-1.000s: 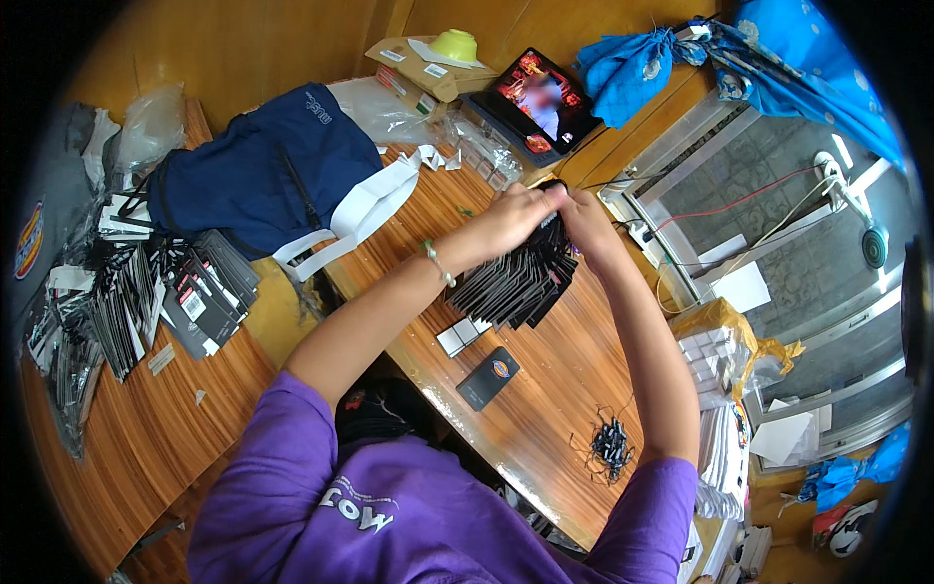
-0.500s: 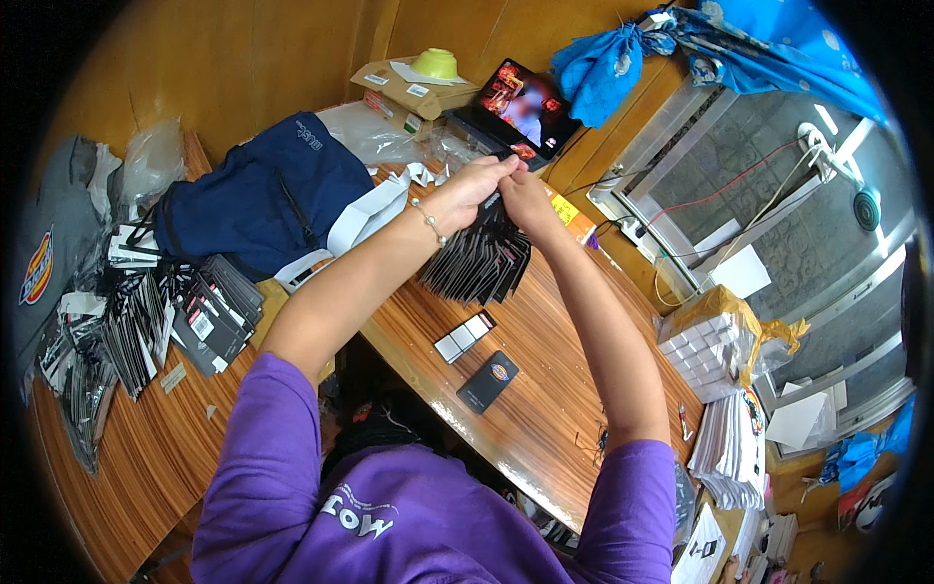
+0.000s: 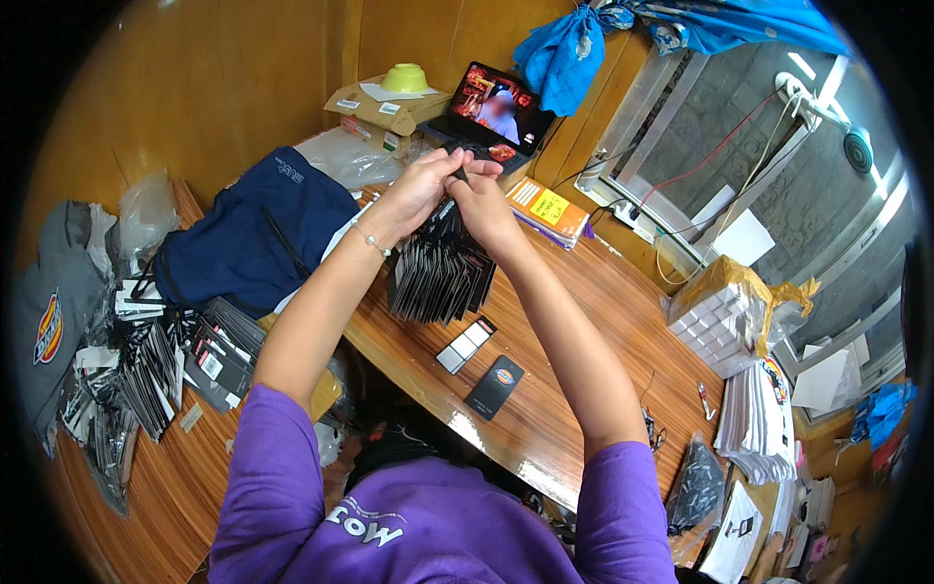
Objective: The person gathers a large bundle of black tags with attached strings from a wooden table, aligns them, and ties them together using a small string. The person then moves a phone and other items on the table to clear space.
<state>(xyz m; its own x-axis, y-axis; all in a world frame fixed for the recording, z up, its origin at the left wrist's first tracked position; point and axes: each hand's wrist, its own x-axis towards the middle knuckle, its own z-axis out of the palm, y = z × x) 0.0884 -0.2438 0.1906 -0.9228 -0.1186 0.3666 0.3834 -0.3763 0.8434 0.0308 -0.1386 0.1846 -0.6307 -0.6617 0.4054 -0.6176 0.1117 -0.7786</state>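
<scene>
A thick bundle of black hang tags [image 3: 443, 275] dangles over the wooden table, fanned out at its lower end. At the bundle's top, my left hand [image 3: 420, 187] and my right hand [image 3: 481, 198] meet, both closed with the fingers pinched together. The strings or tag tops between the fingers are mostly hidden. Below the bundle, on the tabletop, lie a tag with white panels [image 3: 467, 345] and a black tag with a coloured oval emblem [image 3: 494, 386], touching neither hand.
Beyond my hands stands a tablet-like screen [image 3: 501, 109] beside a cardboard box [image 3: 384, 109] with a yellow-green bowl [image 3: 404, 78]. A navy bag [image 3: 258, 229] and more tags [image 3: 222, 355] lie left. An orange notebook [image 3: 548, 209], white boxes [image 3: 715, 321] and stacked white sheets [image 3: 754, 419] are right.
My hands and the hanging tag bundle have shifted left in view, and the whole view has moved a little. More of the orange notebook shows. Both hands stay closed together.
</scene>
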